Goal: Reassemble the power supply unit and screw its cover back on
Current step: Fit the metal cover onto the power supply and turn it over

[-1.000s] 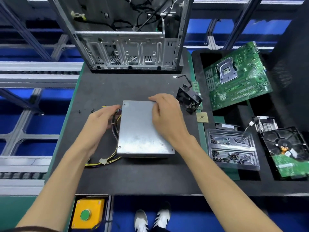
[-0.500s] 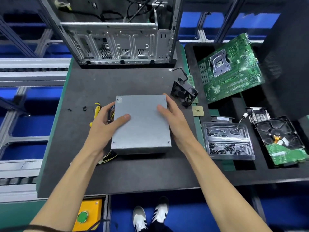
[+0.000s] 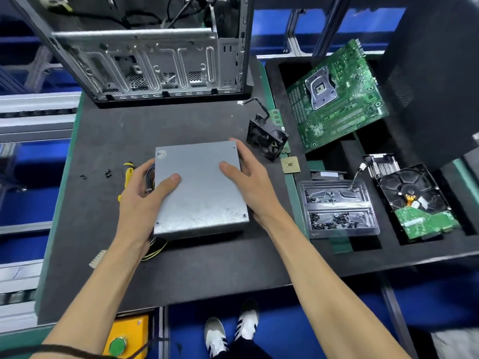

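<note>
At the mat's 9 o'clock edge, small black screws lie loose, with a yellow-handled screwdriver just beside them at 3 o'clock, partly hidden by the left hand. Left hand grips the left side of the power supply unit: thumb lies flat on the grey cover, fingers curled down the side over the cable bundle. Yellow and black wires and a white connector trail out at the unit's 7 o'clock. Unit sits mid-mat on the black work mat, cover up, slightly skewed. Right hand holds the right side, thumb on the cover, fingers wrapped round the far right edge. At 12 o'clock from the unit stands the open computer case. At 2 o'clock a black fan, tilted, cable attached. CPU chip lies at 3 o'clock, near the right hand but apart. Further right: clear screw tray with black screws in two compartments, green motherboard at 1 o'clock, hard drive at far 3 o'clock with a heatsink just above it.
</note>
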The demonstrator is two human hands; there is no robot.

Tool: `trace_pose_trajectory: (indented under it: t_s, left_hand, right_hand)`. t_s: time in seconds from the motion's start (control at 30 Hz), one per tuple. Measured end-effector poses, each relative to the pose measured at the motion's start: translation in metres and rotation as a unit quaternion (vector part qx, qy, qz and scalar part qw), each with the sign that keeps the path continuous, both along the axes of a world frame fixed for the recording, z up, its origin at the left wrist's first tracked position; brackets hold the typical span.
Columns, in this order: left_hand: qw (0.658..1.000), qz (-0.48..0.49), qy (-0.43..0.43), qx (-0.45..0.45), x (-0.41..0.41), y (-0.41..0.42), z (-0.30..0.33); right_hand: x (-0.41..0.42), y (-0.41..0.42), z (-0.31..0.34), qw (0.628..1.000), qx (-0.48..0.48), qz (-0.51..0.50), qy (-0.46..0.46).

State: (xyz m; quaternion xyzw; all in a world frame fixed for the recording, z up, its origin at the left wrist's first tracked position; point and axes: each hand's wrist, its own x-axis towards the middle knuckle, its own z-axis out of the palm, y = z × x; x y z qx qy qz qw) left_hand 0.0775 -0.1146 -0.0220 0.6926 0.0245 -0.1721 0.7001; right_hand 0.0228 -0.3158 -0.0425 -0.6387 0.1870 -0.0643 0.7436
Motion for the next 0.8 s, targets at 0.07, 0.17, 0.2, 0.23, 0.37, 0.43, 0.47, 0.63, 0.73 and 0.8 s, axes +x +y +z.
trace_pose_trajectory:
  t_s: [0.07,0.17,0.2,0.23,0.37,0.43,0.47,0.63,0.73,0.8]
  left_hand:
    - [1.0,-0.003,-0.017,0.019,-0.001,-0.001,0.003]
    - [0.997,-0.026,-0.037,0.067,-0.001,0.001,0.007]
    - [0.995,-0.038,-0.04,0.081,0.0,0.002,0.009]
    - [0.993,-0.051,-0.043,0.097,0.001,0.004,0.011]
    - [0.989,-0.073,-0.058,0.119,0.0,0.004,0.016]
    - [0.99,-0.068,-0.054,0.107,-0.002,0.002,0.015]
    - [0.991,-0.065,-0.049,0.107,-0.002,0.002,0.015]
    - [0.982,-0.076,-0.048,0.163,0.011,0.01,0.024]
    - [0.964,-0.106,-0.066,0.235,0.019,0.016,0.03]
    - [0.952,-0.125,-0.083,0.268,0.019,0.017,0.031]
  right_hand:
    - [0.004,-0.004,0.003,1.0,-0.019,0.005,0.012]
    - [0.005,-0.007,0.012,0.997,-0.061,0.022,0.04]
    - [0.005,-0.007,0.015,0.996,-0.078,0.022,0.048]
    - [0.003,-0.005,0.019,0.993,-0.101,0.017,0.053]
    - [-0.005,0.002,0.032,0.983,-0.174,-0.01,0.06]
    - [-0.014,0.006,0.036,0.978,-0.196,-0.002,0.071]
    - [-0.019,0.009,0.037,0.978,-0.191,0.004,0.08]
    - [-0.034,0.025,0.039,0.986,-0.15,0.003,0.068]
    - [-0.035,0.027,0.039,0.988,-0.143,-0.002,0.064]
    - [-0.037,0.028,0.039,0.988,-0.141,-0.005,0.066]
